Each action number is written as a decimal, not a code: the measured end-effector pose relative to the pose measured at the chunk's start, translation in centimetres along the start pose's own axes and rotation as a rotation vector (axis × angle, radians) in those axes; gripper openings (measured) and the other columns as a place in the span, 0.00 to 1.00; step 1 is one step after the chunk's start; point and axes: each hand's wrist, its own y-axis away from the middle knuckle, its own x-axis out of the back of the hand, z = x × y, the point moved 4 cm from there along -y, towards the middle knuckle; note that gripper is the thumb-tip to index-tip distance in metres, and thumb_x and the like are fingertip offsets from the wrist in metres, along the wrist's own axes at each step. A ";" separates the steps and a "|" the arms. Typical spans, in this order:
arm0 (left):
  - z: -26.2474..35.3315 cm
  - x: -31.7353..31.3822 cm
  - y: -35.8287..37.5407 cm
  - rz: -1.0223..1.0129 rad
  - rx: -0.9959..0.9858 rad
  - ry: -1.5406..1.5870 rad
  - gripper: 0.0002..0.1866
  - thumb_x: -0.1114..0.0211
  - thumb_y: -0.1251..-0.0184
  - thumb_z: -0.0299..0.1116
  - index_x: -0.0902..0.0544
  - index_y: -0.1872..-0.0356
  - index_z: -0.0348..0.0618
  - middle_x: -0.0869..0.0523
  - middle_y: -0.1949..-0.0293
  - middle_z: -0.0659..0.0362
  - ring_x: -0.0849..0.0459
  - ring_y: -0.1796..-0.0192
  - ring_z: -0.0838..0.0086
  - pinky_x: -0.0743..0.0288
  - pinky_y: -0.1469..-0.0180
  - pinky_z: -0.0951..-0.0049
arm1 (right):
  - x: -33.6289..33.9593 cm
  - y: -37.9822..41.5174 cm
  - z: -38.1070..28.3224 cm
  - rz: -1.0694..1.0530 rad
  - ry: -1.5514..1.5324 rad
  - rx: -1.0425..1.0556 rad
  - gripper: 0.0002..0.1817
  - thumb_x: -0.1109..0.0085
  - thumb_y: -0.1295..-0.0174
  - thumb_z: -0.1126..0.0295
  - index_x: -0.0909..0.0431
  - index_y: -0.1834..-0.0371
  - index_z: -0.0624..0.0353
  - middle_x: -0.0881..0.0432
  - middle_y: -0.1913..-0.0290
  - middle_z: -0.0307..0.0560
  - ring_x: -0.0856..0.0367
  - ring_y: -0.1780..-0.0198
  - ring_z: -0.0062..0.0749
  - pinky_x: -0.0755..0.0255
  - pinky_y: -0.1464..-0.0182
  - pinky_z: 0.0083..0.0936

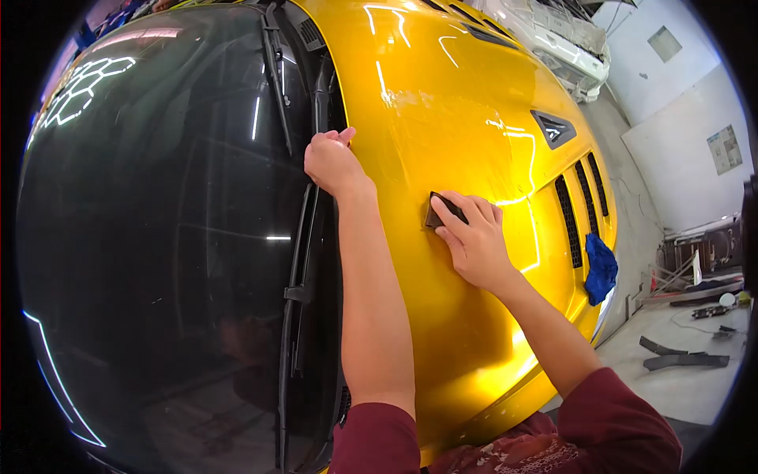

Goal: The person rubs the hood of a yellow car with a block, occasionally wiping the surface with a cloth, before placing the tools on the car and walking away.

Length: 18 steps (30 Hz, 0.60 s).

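My right hand (474, 237) grips a small dark squeegee (444, 212) and presses it flat against the glossy yellow hood (442, 316). Up at the hood's rear edge, beside the windshield, my left hand (335, 162) is closed, its fingers curled in. Whatever those fingers pinch is hidden from view. Wrinkles and small uneven patches show in the yellow surface ahead of both hands.
The dark windshield (158, 237) fills the left side, with a wiper (296, 292) along its base. A blue cloth (601, 268) lies by the hood's front vents. Black strips (683, 359) lie on the floor. A white vehicle body (553, 39) stands beyond.
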 end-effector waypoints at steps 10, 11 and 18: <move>-0.5 0.1 -1.2 0.012 -0.010 -0.059 0.19 0.53 0.27 0.36 0.16 0.56 0.31 0.07 0.60 0.46 0.09 0.55 0.58 0.23 0.41 0.62 | -0.1 -1.5 0.0 -0.024 -0.022 0.035 0.23 0.37 0.31 0.68 0.20 0.32 0.50 0.21 0.35 0.40 0.25 0.37 0.42 0.36 0.35 0.46; -0.8 0.1 -1.1 0.006 -0.023 -0.084 0.19 0.53 0.27 0.36 0.16 0.56 0.31 0.07 0.60 0.46 0.09 0.56 0.58 0.23 0.41 0.62 | 0.0 -1.4 0.0 -0.032 -0.036 0.032 0.23 0.37 0.32 0.68 0.20 0.32 0.49 0.21 0.35 0.40 0.25 0.37 0.42 0.37 0.35 0.46; -0.3 0.1 -0.8 0.009 -0.012 -0.047 0.18 0.52 0.27 0.34 0.18 0.54 0.29 0.09 0.59 0.43 0.09 0.55 0.57 0.21 0.45 0.62 | 0.7 -0.6 -0.6 -0.037 -0.017 0.028 0.24 0.36 0.33 0.68 0.20 0.32 0.50 0.22 0.35 0.41 0.25 0.37 0.43 0.37 0.35 0.46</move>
